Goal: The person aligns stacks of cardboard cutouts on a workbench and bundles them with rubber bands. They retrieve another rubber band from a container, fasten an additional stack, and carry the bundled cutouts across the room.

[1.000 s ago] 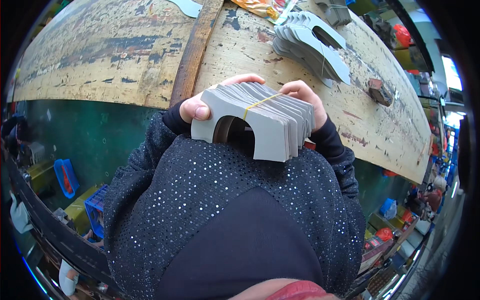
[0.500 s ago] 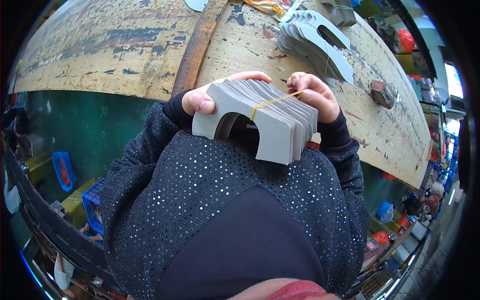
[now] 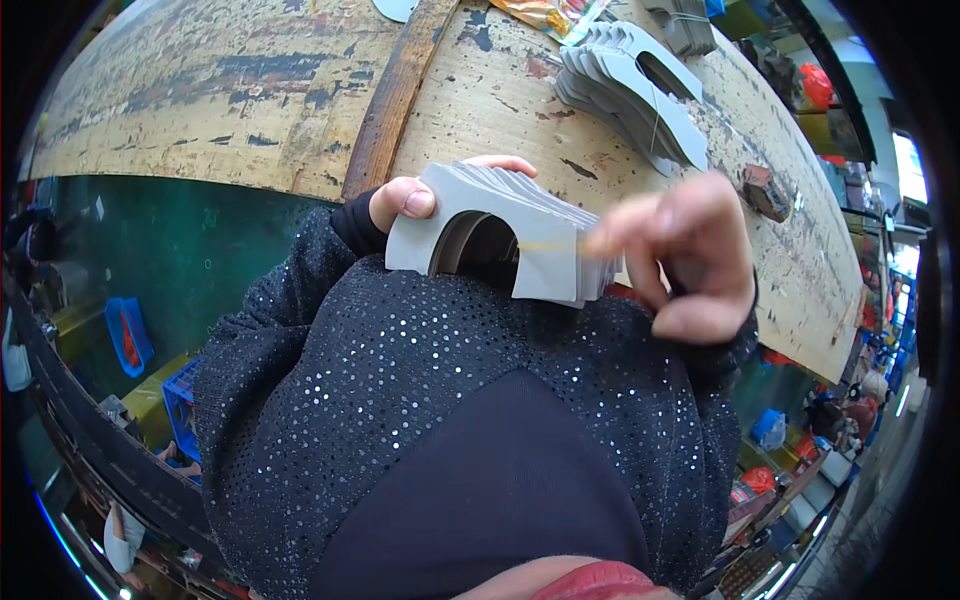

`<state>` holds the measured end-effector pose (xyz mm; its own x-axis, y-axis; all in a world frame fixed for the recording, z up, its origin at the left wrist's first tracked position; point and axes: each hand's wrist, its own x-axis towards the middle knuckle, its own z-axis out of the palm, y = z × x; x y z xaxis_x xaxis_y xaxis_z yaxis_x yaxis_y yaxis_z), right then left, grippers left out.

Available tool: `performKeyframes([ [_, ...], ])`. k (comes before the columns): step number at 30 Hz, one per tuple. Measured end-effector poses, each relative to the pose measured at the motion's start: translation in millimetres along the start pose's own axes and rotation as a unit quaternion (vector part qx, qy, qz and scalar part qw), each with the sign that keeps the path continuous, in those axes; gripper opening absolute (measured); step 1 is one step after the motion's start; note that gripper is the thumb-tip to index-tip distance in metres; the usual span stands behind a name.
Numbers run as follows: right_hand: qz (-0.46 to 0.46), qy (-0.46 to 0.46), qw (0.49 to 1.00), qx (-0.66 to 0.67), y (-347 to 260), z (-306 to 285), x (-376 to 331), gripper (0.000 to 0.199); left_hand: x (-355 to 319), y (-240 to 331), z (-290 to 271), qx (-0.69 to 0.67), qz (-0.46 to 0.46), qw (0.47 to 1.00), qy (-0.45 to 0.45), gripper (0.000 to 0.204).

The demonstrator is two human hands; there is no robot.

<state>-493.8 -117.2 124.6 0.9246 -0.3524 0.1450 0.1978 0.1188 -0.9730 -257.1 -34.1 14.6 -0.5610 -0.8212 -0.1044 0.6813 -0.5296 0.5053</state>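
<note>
My left hand [image 3: 405, 200] grips the stack of grey arch-shaped cards [image 3: 505, 240] tight, up by my chest, above the worktop [image 3: 250, 90] edge. My right hand [image 3: 685, 260] pinches the yellow rubber band [image 3: 548, 245], stretched. It could snap or slip off, and the cards would spill.

Black knit top w/ tiny silver sequins (long sleeves), plain black panel at front.

Left hand [image 3: 420, 195] curled in a grip, right hand [image 3: 685, 260] raised, fingers pinched.
</note>
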Motion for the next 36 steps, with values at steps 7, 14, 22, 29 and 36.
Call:
performKeyframes([
  [7,-0.128,-0.017,0.893,-0.43,7,14,9,0.032,-9,-15,-32,-0.056,0.108,0.991,0.047,0.08],
  [14,-0.132,0.158,0.826,-0.525,60,-1,7,0.02,7,-13,-23,-0.119,0.282,0.948,0.085,0.074],
  [22,-0.081,0.096,0.979,-0.159,41,-41,-20,0.003,2,-20,-29,-0.054,0.178,0.98,0.076,0.08],
  [29,-0.087,0.231,0.796,-0.553,80,-6,-7,0.014,10,-17,-21,-0.004,0.221,0.97,0.103,0.076],
  [36,-0.113,0.108,0.817,-0.555,102,-25,-3,0.019,19,-8,-5,-0.035,0.235,0.962,0.132,0.066],
])
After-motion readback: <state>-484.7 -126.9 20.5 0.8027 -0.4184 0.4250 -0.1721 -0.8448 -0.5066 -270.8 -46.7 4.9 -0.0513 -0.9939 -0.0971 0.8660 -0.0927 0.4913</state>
